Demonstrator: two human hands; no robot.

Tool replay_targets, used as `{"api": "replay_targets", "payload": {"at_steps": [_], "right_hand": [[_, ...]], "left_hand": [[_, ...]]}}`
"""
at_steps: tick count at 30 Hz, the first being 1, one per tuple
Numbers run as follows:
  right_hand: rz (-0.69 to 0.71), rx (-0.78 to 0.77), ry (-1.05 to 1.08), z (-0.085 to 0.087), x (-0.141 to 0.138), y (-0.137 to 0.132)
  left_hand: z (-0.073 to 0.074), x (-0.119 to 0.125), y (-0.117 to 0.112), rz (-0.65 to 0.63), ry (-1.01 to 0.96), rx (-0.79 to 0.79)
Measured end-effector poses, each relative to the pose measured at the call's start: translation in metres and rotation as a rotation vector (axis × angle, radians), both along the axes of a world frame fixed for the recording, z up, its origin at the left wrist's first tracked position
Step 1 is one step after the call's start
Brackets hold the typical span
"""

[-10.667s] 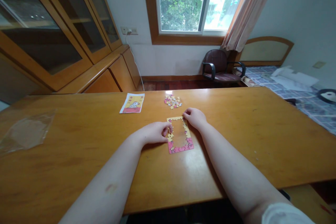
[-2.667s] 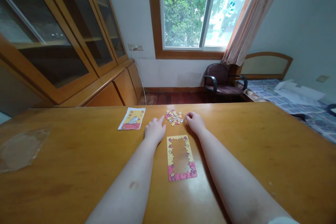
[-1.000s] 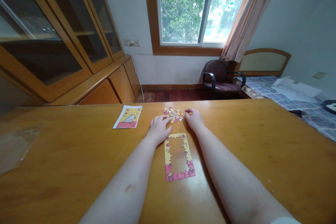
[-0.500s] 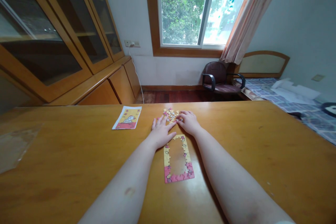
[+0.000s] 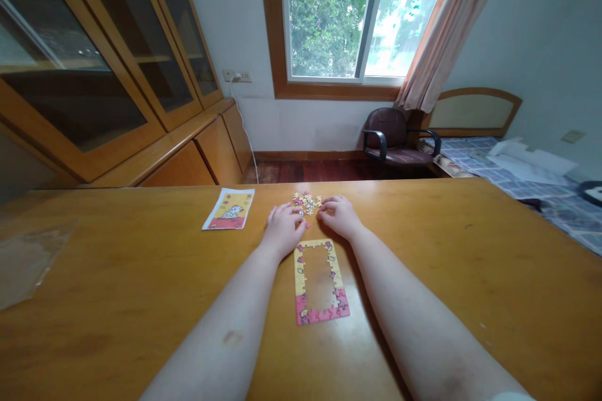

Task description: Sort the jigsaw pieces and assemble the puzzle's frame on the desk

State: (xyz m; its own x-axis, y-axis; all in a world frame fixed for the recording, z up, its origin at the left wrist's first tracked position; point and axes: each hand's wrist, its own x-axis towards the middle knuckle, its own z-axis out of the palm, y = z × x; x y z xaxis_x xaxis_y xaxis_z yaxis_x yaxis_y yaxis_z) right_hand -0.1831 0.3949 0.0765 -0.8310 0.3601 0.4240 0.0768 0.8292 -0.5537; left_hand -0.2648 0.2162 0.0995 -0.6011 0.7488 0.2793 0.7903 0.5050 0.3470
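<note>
A small heap of loose jigsaw pieces (image 5: 308,202) lies on the wooden table between my hands. My left hand (image 5: 285,230) rests at the heap's near left side, fingers bent forward and slightly apart. Just beyond its thumb lies a single pink jigsaw piece (image 5: 308,225). At the heap's right edge, my right hand (image 5: 341,218) is loosely curved, with a gap between thumb and fingers. Whether its fingertips touch a piece is too small to tell. Closer to me lies a joined jigsaw border (image 5: 300,288), yellow above and pink below, with bare table inside it.
A picture sheet with a white cat (image 5: 229,210) lies left of the heap. Clear plastic (image 5: 32,260) is at the table's (image 5: 423,250) left side. Beyond stand a glass-door cabinet (image 5: 155,113), an office chair (image 5: 392,138) and a bed (image 5: 508,156).
My left hand has drawn back left and nearer to me, its fingers less spread, uncovering the border's top and a pink piece. My right hand has barely shifted; its fingers look slightly more apart.
</note>
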Motion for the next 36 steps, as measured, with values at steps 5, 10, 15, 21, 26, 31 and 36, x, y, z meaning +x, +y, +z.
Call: {"api": "replay_targets", "payload": {"at_steps": [5, 10, 15, 21, 26, 31, 36], "right_hand": [[0.164, 0.039, -0.015, 0.003, 0.001, -0.003], [0.131, -0.012, -0.053, 0.01, 0.004, -0.001], [0.209, -0.275, -0.254, 0.014, 0.013, 0.007], [0.317, -0.2, -0.33, 0.015, 0.014, 0.007], [0.227, -0.141, -0.188, 0.012, 0.011, 0.011], [0.17, -0.082, -0.145, 0.011, 0.016, 0.017], [0.162, -0.103, -0.185, 0.013, 0.021, 0.015]], "left_hand": [[0.005, -0.002, -0.002, 0.055, 0.066, -0.004], [0.012, -0.002, -0.004, 0.172, 0.126, -0.12], [0.01, -0.005, -0.004, 0.203, 0.092, -0.109], [0.01, -0.005, -0.004, 0.2, 0.07, -0.098], [0.01, -0.006, -0.005, 0.208, 0.065, -0.083], [0.008, -0.007, -0.004, 0.215, 0.043, -0.094], [0.007, -0.008, -0.005, 0.216, 0.016, -0.09]]}}
